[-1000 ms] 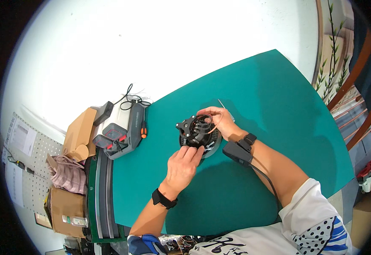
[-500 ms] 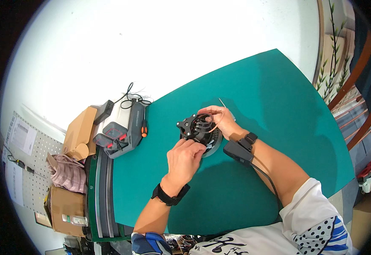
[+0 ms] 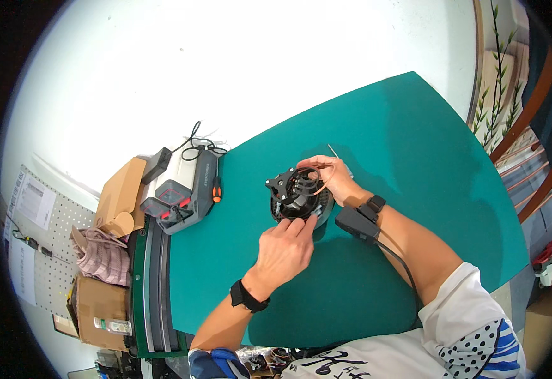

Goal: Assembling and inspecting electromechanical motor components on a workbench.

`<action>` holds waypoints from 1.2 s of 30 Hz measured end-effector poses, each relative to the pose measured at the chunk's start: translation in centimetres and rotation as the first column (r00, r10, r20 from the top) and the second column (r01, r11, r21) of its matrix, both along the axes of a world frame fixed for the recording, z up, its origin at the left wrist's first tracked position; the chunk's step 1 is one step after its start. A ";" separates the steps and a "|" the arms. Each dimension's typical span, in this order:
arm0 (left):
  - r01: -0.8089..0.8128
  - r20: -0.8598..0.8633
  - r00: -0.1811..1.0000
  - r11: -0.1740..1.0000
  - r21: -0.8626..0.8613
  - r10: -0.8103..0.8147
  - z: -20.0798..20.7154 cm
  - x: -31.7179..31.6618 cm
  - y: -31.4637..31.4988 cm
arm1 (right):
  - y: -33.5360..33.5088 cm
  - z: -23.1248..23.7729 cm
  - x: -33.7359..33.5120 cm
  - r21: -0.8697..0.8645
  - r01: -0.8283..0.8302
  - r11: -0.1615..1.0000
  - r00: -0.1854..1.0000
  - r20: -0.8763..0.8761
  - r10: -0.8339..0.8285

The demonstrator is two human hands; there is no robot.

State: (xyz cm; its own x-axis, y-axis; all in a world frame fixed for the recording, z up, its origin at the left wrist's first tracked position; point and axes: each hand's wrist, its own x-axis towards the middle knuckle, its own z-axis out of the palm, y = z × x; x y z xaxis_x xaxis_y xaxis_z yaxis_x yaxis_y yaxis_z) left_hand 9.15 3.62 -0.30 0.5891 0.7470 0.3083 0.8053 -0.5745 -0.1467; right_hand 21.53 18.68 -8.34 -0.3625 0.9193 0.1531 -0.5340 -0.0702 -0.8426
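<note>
A round black mechanical assembly (image 3: 298, 196) — a disc-shaped housing with an open bracket frame on top — sits near the middle of the green work mat (image 3: 415, 145). The left hand (image 3: 285, 249) comes up from below with its fingertips pressed against the near rim of the assembly, fingers curled loosely, steadying rather than wrapping it. The right hand (image 3: 329, 177) curls over the far side, thumb and fingers gripping the upper edge of the bracket frame (whether anything small sits between those fingers cannot be made out). A black watch-like band (image 3: 248, 295) circles the left wrist; the right wrist carries a black strap with a small box (image 3: 357, 223) and a cable running back along the forearm.

Well to the left, at the mat's edge, lies a grey-and-white device with red parts (image 3: 181, 189), a screwdriver with an orange-and-black handle (image 3: 216, 188) just beside it. Cardboard boxes (image 3: 119, 197) and a pinkish cloth (image 3: 102, 262) lie beyond the mat.
</note>
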 end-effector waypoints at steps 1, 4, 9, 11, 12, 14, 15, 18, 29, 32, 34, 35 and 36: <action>-0.018 0.056 0.998 1.000 -0.022 0.019 -0.2 0.4 0.0 | 0.0 0.0 0.0 0.005 0.004 1.000 1.000 0.005 -0.004; -0.031 0.085 0.996 0.999 0.021 0.029 -0.9 1.3 0.5 | -0.1 -0.1 0.0 -0.020 -0.010 1.000 1.000 0.010 0.011; -0.017 0.028 0.999 0.999 0.040 0.016 -0.5 0.9 1.3 | -0.1 0.3 0.2 -0.020 -0.007 1.000 0.999 0.040 0.008; -0.002 0.008 1.000 0.998 0.060 0.001 -0.6 0.9 1.2 | -0.1 0.6 0.4 -0.021 -0.003 1.000 0.999 0.044 0.004; -0.046 -0.050 0.997 0.995 0.088 0.051 -0.9 0.7 0.7 | -0.3 0.7 0.3 -0.028 -0.012 1.000 1.000 0.026 0.013; -0.090 -0.108 0.989 0.988 0.124 0.104 -0.7 0.5 0.7 | -0.4 0.7 0.2 -0.029 -0.022 0.999 1.000 0.007 0.023; -0.023 -0.072 0.997 0.977 0.210 0.039 0.2 0.6 1.1 | -0.2 0.6 0.2 -0.014 -0.010 1.000 1.000 0.003 0.010; 0.045 -0.034 0.999 0.973 0.228 -0.038 1.3 -0.2 1.7 | -1.7 2.4 0.8 -0.114 -0.006 0.993 0.998 0.066 0.014; 0.058 0.186 0.980 0.996 0.073 -0.070 3.7 -0.9 5.6 | -0.1 0.4 0.6 -0.015 -0.062 0.998 0.998 -0.025 0.062; -0.096 0.230 0.968 0.995 -0.036 0.101 4.6 -1.7 6.7 | -0.1 0.7 0.7 0.031 -0.076 0.997 0.997 -0.012 0.077; -0.175 0.141 0.958 0.897 -0.405 0.251 4.7 -2.7 7.6 | 0.0 0.5 0.9 0.036 -0.087 0.996 0.996 0.002 0.087; -0.173 0.151 0.948 0.851 -0.496 0.281 4.7 -3.0 7.7 | 0.0 0.5 0.9 0.031 -0.090 0.995 0.996 0.004 0.089; -0.174 0.150 0.948 0.850 -0.497 0.281 4.5 -3.3 7.7 | -0.1 0.4 1.0 0.023 -0.089 0.996 0.996 0.003 0.089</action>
